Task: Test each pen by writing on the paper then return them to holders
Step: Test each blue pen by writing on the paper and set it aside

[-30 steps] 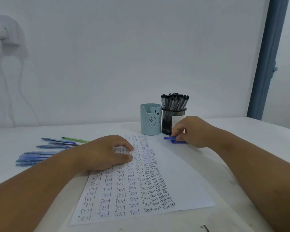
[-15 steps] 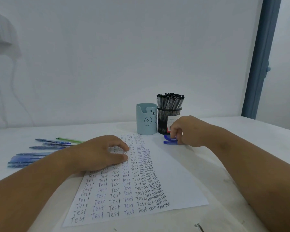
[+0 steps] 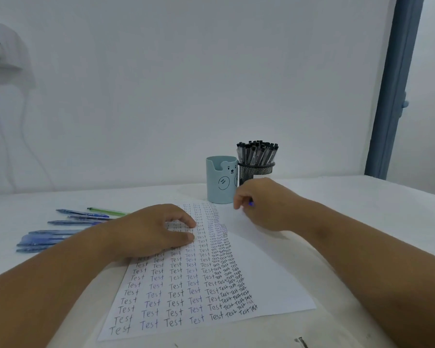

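Right of centre, the right hand [image 3: 264, 204] curls round a blue pen [image 3: 251, 203] — only its tip shows — over the paper [image 3: 261, 267]. Light, stiff, slick plastic; best pinched mid-barrel. The left hand [image 3: 158, 232] presses the sheet, fingers loosely bent.

left hand [image 3: 158, 231] resting on the written paper [image 3: 266, 280]; right hand [image 3: 264, 204] curled round a blue pen [image 3: 251, 203] — just before the bear holder [image 3: 221, 180] and mesh holder [image 3: 256, 170].
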Demonstrator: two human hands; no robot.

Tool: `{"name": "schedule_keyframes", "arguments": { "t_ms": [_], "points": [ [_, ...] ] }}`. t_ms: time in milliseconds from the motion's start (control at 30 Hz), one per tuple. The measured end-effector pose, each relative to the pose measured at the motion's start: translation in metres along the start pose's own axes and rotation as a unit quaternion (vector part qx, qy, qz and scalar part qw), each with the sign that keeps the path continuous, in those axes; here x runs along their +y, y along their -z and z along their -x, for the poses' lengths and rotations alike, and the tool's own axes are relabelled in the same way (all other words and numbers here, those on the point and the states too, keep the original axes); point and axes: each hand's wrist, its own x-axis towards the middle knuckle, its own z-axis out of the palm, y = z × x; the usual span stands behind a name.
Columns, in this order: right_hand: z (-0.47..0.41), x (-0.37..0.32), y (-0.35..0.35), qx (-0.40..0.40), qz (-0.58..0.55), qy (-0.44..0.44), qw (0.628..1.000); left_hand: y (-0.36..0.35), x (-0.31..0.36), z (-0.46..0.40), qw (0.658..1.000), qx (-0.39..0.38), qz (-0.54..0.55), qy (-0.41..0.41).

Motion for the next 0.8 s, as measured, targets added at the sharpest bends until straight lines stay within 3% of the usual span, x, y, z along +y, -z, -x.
{"name": "schedule_keyframes", "arguments": {
  "t_ms": [167, 367, 533, 800],
  "points": [
    [0.003, -0.034, -0.023, 0.019, -0.053, 0.115, 0.992, 0.004, 0.003, 0.001, 0.999, 0.030, -0.014, 0.009],
    [-0.001, -0.042, -0.032, -0.026, -0.031, 0.131, 0.991, 0.026, -0.004, 0.006, 0.994, 0.102, -0.027, 0.007],
    [-0.002, -0.037, -0.034, -0.020, -0.032, 0.139, 0.990, 0.062, -0.022, 0.016, 0.987, 0.106, -0.105, 0.053],
    [-0.003, -0.034, -0.036, -0.014, -0.054, 0.144, 0.988, 0.092, -0.031, 0.038, 0.982, -0.026, -0.145, 0.118]
  ]
}}
